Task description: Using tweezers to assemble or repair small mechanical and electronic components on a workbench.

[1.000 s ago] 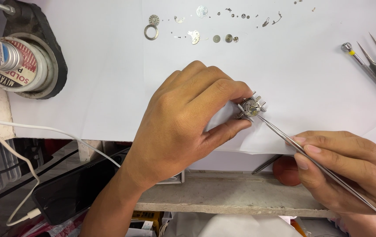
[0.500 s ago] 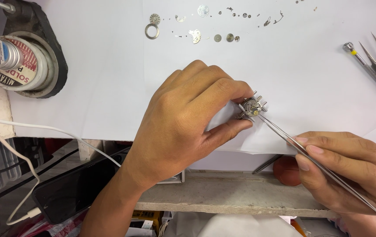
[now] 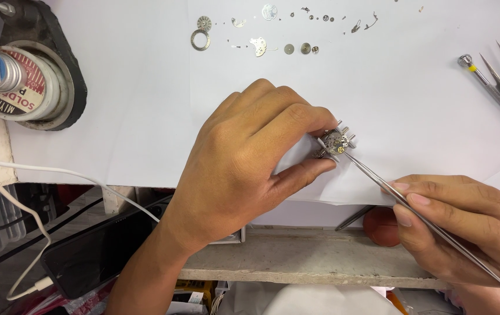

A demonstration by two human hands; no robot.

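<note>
Two bare hands are working over a white paper sheet point(image 3: 413, 99) on the worktop: the left hand point(image 3: 250, 157) is pinching a small round watch mechanism point(image 3: 336, 142) between thumb and forefinger, holding it just above the sheet near its front edge. The right hand point(image 3: 466, 227) is gripping thin metal tweezers point(image 3: 401, 198) in closed fingers, their tip touching the mechanism, while tiny gears point(image 3: 203, 32) are lying in a row along the far edge and spare tools point(image 3: 498, 87) are resting at the right
</note>
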